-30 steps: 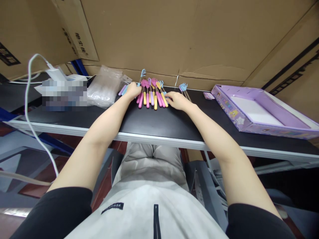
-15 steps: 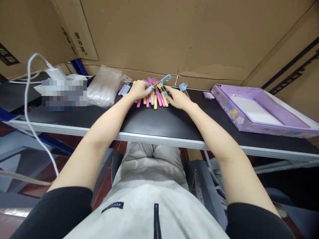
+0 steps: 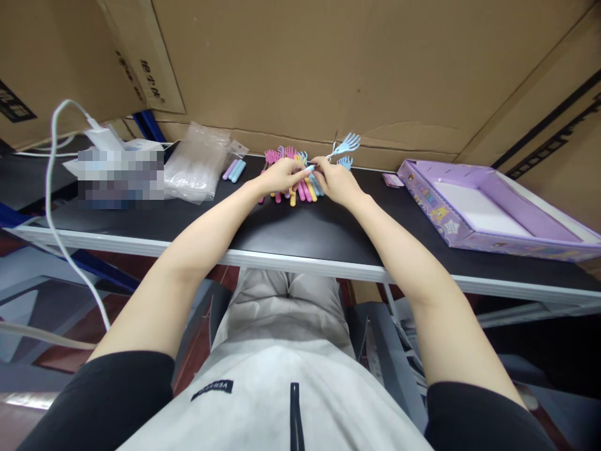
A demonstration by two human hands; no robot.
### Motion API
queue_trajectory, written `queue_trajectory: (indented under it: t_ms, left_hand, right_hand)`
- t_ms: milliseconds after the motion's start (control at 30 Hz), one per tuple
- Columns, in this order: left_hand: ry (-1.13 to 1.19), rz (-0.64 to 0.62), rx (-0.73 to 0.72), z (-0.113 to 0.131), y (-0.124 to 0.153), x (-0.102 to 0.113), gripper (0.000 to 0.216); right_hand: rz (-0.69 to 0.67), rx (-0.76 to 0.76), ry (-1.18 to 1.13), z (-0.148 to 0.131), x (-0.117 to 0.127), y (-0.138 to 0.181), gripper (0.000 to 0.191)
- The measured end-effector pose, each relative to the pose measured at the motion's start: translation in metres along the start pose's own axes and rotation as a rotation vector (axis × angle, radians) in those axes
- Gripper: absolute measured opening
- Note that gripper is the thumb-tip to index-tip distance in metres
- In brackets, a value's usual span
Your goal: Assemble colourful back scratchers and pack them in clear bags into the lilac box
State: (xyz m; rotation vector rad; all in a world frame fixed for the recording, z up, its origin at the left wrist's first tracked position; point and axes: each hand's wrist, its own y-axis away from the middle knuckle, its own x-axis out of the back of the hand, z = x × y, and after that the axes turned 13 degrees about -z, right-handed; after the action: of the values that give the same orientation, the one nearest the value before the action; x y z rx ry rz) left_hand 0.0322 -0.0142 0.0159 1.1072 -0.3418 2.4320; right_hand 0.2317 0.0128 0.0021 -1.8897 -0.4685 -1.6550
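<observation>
A light-blue back scratcher (image 3: 347, 144) is held above the table, its claw head pointing up and to the right. My left hand (image 3: 282, 176) is closed on the blue handle end. My right hand (image 3: 339, 183) pinches the shaft near its middle, where the fingers partly hide it. Beneath and behind both hands lies a row of pink, yellow, purple and blue back scratchers (image 3: 303, 189), heads away from me. Part of another blue back scratcher (image 3: 345, 163) shows just behind my right hand.
Left of the row lie short purple and blue handles (image 3: 237, 170) and a stack of clear plastic bags (image 3: 200, 164). A purple display box (image 3: 469, 235) stands at the right, beside a small card (image 3: 393, 180). Cardboard (image 3: 300, 69) walls the table's back. A white cable (image 3: 52, 163) hangs at the left.
The blue back scratcher has moved to the right, and its head now points further up and right. My left hand has shifted right; my right hand has come onto the shaft.
</observation>
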Motion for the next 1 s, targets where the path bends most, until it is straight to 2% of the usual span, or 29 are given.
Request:
queue_trajectory:
  t_ms: [133,300,467,567,633,767,1000]
  left_hand:
    - [-0.121,0.123,0.033,0.004,-0.001,-0.003,0.019]
    - [-0.095,0.171,0.056,0.008,-0.001,-0.006,0.019]
    - [-0.053,0.235,-0.002,0.003,-0.007,-0.011,0.02]
    - [-0.023,0.299,-0.124,-0.006,-0.015,-0.017,0.029]
    - [-0.027,0.328,-0.205,-0.014,-0.02,-0.02,0.033]
    - [-0.08,0.316,-0.244,-0.022,-0.026,-0.022,0.034]
    - [-0.173,0.299,-0.289,-0.017,-0.026,-0.02,0.043]
  right_hand:
    - [0.049,-0.001,-0.006,0.002,0.001,-0.001,0.051]
    - [0.121,0.041,-0.138,-0.002,-0.002,-0.001,0.056]
    - [0.265,-0.063,-0.498,-0.007,-0.007,-0.011,0.063]
    - [0.413,-0.07,-0.776,-0.001,-0.014,-0.021,0.068]
    - [0.461,-0.05,-0.961,0.004,-0.018,-0.026,0.065]
    - [0.417,-0.069,-1.201,0.002,-0.017,-0.024,0.057]
    - [0.41,-0.135,-1.368,-0.023,-0.002,-0.015,0.048]
